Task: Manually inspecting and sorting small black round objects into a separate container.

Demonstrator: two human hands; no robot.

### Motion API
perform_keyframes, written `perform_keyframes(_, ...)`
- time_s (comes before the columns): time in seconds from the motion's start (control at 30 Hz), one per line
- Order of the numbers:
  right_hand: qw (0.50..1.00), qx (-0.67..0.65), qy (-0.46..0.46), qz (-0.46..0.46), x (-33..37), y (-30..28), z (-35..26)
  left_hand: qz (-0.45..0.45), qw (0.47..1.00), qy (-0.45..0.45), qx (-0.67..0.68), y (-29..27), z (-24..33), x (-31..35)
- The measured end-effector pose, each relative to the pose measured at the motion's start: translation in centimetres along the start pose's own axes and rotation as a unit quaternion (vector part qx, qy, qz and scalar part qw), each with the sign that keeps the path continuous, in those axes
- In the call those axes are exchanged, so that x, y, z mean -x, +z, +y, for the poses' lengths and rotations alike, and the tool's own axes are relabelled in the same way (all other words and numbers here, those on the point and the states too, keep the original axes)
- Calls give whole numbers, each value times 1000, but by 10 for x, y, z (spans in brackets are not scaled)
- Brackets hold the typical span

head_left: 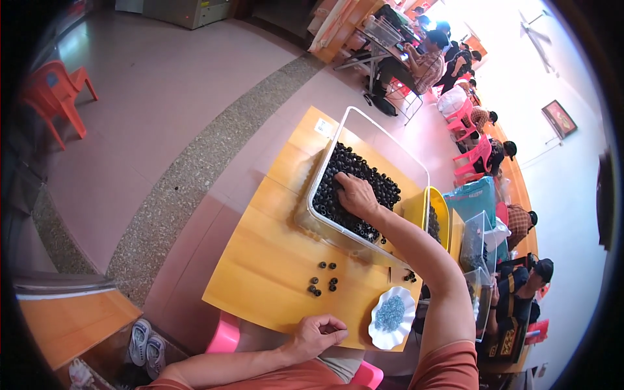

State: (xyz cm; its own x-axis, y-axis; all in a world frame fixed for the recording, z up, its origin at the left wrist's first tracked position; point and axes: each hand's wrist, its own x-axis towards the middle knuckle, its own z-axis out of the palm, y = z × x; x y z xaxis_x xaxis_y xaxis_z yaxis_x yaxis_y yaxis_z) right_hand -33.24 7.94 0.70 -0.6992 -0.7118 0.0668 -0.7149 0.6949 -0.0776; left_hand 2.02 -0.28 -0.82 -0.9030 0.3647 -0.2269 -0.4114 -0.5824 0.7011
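My right hand (356, 196) reaches into a clear plastic tub (302, 218) filled with small black ring-shaped pieces (383, 188). Its fingers are bent down into the heap, and how many pieces they grip is hidden. Close to the table's near edge, my left hand (316, 336) is closed, its fingers curled toward the thumb; anything inside it is hidden. Several loose black pieces (323, 279) stand on the table between the tub and my left hand. To the right of that hand, a white scalloped dish (379, 337) holds small pale-blue bits (390, 313).
The tub stands on a yellow wooden table (260, 253). A yellow basin (442, 203) with dark pieces sits right of it, beside clear bins (478, 240). Several people (523, 286) sit along the right side. An orange chair (57, 97) stands far left.
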Motion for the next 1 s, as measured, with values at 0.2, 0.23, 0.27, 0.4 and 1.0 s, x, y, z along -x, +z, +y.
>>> perform_keyframes(0.2,999,-20,-44,-2,-4,-3,-1,9,1000,-5,3,0,-1,0)
perform_keyframes(0.23,999,-5,-45,-24,-4,-4,2,9,1000,-4,2,0,-1,0)
perform_keyframes(0.27,998,9,-45,-46,-4,-5,5,9,1000,-8,-3,1,0,0)
perform_keyframes(0.4,998,-18,-59,4,-3,-14,0,7,1000,1,14,0,-2,-1)
perform_keyframes(1.0,961,-221,90,140,21,-91,-29,21,1000,14,9,0,0,-4)
